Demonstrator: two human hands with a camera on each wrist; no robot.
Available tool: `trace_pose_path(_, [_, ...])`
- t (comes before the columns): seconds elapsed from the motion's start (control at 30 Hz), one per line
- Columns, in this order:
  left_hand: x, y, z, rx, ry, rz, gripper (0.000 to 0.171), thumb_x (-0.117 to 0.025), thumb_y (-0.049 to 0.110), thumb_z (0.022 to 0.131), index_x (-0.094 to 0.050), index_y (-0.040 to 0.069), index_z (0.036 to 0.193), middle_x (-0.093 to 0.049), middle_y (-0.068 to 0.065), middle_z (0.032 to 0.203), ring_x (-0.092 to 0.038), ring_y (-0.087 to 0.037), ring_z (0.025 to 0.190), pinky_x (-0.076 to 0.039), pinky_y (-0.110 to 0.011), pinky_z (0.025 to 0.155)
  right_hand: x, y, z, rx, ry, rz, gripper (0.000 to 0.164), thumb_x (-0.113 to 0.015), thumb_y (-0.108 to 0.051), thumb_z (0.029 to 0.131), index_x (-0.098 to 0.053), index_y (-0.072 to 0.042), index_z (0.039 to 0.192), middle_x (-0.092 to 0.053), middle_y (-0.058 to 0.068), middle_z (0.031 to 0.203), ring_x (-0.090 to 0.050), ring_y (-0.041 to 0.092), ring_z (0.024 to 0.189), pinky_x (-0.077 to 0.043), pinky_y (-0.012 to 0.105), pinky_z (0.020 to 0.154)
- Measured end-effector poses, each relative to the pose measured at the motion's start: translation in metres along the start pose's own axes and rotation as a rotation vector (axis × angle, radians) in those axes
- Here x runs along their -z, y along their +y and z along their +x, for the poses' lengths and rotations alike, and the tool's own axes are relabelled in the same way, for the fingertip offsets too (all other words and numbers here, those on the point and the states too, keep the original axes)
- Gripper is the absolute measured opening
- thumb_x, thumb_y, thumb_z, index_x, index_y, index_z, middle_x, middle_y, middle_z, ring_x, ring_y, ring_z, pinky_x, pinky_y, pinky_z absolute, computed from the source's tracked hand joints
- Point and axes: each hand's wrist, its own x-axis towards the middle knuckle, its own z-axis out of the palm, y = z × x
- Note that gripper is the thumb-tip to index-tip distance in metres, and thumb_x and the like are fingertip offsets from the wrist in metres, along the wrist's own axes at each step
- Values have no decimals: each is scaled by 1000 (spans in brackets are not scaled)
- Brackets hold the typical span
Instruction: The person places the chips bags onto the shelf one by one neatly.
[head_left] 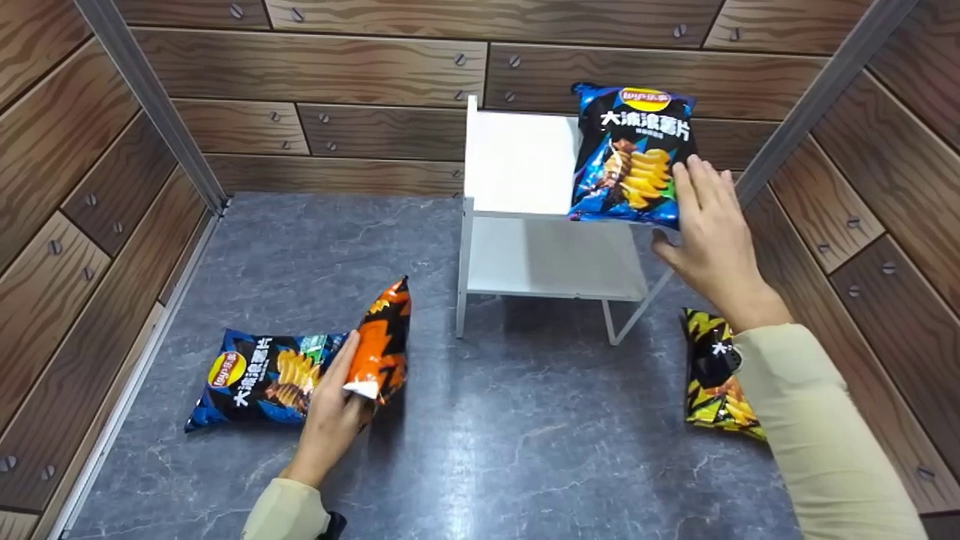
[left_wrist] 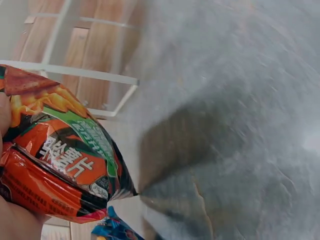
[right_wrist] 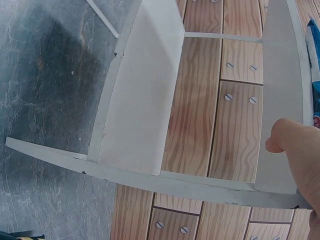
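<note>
My left hand [head_left: 328, 420] grips an orange and black bag of potato chips [head_left: 384, 341], held on its edge over the floor at the left. In the left wrist view, the chip bag's printed front fills the lower left, with part of the hand at the frame's edge. My right hand [head_left: 716, 240] rests its straight fingers against the right side of a blue and black chip bag [head_left: 634, 169] on the white rack's top shelf [head_left: 521, 161]. Its thumb stands apart near the shelf edge, below the bag.
A second blue chip bag [head_left: 251, 379] lies on the grey floor, partly behind my left hand. Another bag, yellow-green and black [head_left: 705, 375], lies at the right, partly covered by my sleeve. The rack's lower shelf [head_left: 551, 259] is white. Wood-patterned walls [head_left: 375, 71] surround the floor.
</note>
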Motion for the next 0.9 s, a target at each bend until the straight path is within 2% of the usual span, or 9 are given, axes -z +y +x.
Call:
trace_pose_path(0.1, [3,4,4,107,-8,-58,68,-60,-5,93,-35,12,154,-40,-15,157,-41,-32,142,-23,-6,114,0,0,1,3,1,-1,92,-82,-11,73,-34,8,149,-34,30,155,-32,47,144,-15,53,125])
trace_pose_path(0.2, [3,6,7,193,-1,-136,66,-58,-1,97,-34,18,155,-41,-13,156,-42,-29,142,-28,-9,112,0,0,1,6,3,-2,92,-82,-11,73,-34,8,149,-34,30,155,-32,47,144,-16,54,124])
trace_pose_path(0.27, [3,8,9,269,4,-193,62,-57,6,99,-35,22,155,-43,-11,155,-46,-26,139,-36,-13,108,0,0,1,8,5,-1,92,-82,-11,73,-34,8,149,-34,30,154,-32,47,144,-17,55,124])
trace_pose_path(0.37, [1,10,13,387,16,-285,58,-56,15,101,-36,27,154,-44,-6,155,-48,-21,134,-41,-16,102,0,0,0,6,5,-3,92,-82,-11,73,-34,8,149,-34,30,154,-32,47,144,-18,55,124])
trace_pose_path(0.47, [-4,11,16,471,41,-365,58,-57,21,101,-35,29,154,-45,-5,154,-52,-19,128,-45,-16,95,1,0,0,4,2,-5,92,-82,-11,73,-34,8,149,-34,30,154,-31,47,144,-17,54,124])
trace_pose_path(0.63, [-15,9,20,567,110,-436,62,-59,33,99,-33,29,155,-44,-5,154,-54,-20,123,-49,-19,90,1,0,0,-8,-7,-4,93,-82,-11,74,-33,7,150,-33,30,155,-31,46,144,-15,52,125])
trace_pose_path(0.73, [-21,6,20,616,141,-461,64,-59,39,98,-32,29,155,-41,-2,155,-50,-18,128,-47,-25,95,1,-1,0,-13,-12,-5,94,-83,-12,73,-32,6,150,-33,30,155,-31,47,144,-16,53,125])
trace_pose_path(0.8, [-23,4,19,628,149,-477,64,-60,38,97,-34,28,154,-42,-1,154,-48,-17,131,-45,-29,99,1,0,0,-13,-14,-4,94,-83,-12,73,-32,6,150,-33,30,155,-31,47,144,-15,53,125])
trace_pose_path(0.9, [-24,1,16,612,156,-454,65,-65,36,95,-37,25,153,-44,-2,152,-47,-18,133,-42,-32,104,0,0,1,-9,-11,-2,93,-83,-12,74,-33,7,150,-33,30,155,-31,47,144,-15,53,125])
